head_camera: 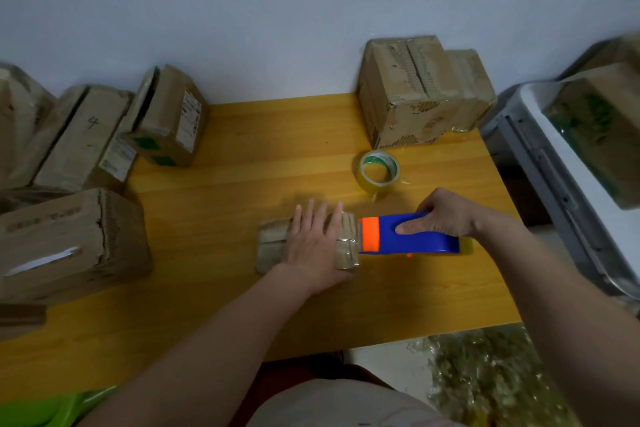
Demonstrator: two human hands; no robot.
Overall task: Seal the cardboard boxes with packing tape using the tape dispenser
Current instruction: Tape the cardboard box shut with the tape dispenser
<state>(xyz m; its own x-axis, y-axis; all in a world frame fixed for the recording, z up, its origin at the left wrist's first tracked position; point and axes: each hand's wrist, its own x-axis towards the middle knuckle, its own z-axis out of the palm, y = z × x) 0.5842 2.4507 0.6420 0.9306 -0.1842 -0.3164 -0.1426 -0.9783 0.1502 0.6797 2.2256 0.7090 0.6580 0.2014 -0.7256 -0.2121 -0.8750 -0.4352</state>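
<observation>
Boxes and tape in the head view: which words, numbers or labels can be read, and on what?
"4": handwritten on the long box at the left.
Shipping labels on the tilted box: too blurred.
Green print inside the spare tape roll: too small.

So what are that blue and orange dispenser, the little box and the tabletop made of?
The blue and orange tape dispenser looks like moulded plastic: smooth, bright, slightly glossy. The small brown box under the left hand seems cardboard, with shiny clear tape on it. The yellow table shows wood grain, possibly laminate.

Pale wall (277,10) behind yellow table (242,149)
</observation>
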